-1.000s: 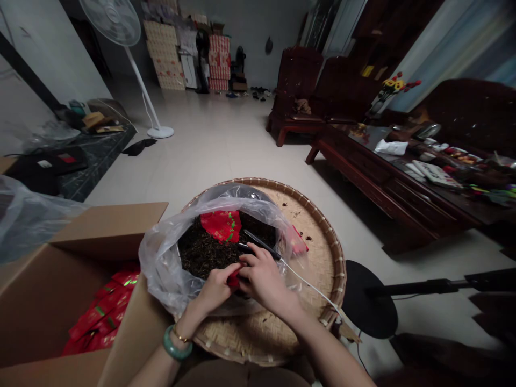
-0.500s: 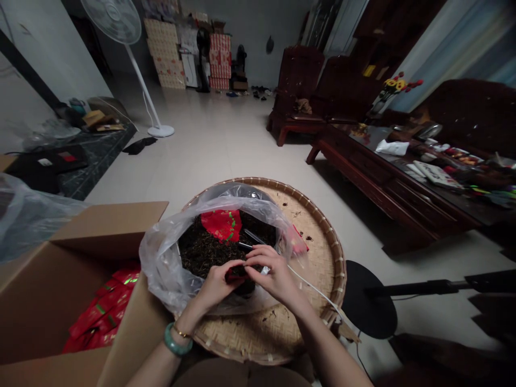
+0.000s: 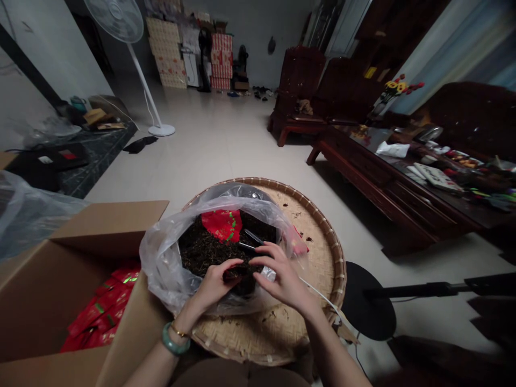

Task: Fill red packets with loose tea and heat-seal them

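Left hand, green bangle at the wrist, fingers closed on a small dark-red packet. The packet sits low over the near edge of the loose tea, inside the clear plastic bag. Its long axis seems to run across the view, open end toward the right hand, but the fingers cover most of it, so this is uncertain.

Right hand: fingers spread and loose, just right of the packet. A silvery scrap shows under the thumb. Cannot tell if it is touched.

A second ago both hands were pressed together on the packet. The right has since drawn off to the right and opened.

Black tool lies tilted in the tea, near end hidden behind the right fingers. A larger red packet lies flat on the tea behind. The bag rests on a woven tray. White cord trails off from under the right wrist.
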Tool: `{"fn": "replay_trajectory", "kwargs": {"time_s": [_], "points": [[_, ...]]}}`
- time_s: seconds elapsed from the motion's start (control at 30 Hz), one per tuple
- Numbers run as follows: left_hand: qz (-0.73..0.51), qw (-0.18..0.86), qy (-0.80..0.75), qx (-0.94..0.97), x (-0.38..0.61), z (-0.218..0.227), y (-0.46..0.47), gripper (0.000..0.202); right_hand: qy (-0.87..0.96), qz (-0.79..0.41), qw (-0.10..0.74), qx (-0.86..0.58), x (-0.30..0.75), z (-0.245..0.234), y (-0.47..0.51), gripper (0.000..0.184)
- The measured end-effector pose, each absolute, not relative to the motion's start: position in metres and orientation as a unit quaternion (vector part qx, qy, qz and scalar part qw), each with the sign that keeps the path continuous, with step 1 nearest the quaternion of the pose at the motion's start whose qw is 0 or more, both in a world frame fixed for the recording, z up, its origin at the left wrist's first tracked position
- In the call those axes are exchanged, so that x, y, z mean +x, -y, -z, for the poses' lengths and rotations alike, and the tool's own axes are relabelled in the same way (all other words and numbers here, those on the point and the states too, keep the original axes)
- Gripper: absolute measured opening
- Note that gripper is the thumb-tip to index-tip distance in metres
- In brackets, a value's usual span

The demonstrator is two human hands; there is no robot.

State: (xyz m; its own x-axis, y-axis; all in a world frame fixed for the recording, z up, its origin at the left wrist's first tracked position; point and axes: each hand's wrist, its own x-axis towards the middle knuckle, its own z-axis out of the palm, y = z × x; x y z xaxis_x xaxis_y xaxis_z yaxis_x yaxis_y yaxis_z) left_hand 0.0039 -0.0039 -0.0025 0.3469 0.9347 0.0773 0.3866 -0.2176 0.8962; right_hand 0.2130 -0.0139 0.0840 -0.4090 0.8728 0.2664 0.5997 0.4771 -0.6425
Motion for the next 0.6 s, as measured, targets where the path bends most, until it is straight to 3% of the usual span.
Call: {"fn": "replay_trajectory", "kwargs": {"time_s": [0.2, 0.37, 0.5, 0.6], "points": [[-0.308, 0.433, -0.477, 0.700, 0.006, -0.001, 0.004, 0.037, 0.875, -0.161, 0.166, -0.425, 0.186, -0.076, 0.014, 0.028], [-0.276, 0.433, -0.484, 0.708, 0.006, 0.004, 0.004, 0.041, 0.881, -0.148, 0.114, -0.436, 0.176, -0.056, 0.006, 0.022], [-0.268, 0.457, -0.489, 0.693, 0.005, 0.012, 0.002, 0.038, 0.870, -0.179, 0.113, -0.446, 0.177, -0.046, 0.001, 0.016], [-0.282, 0.496, -0.488, 0.660, 0.003, 0.013, -0.001, 0.028, 0.848, -0.239, 0.178, -0.438, 0.182, -0.041, -0.003, 0.013]]}}
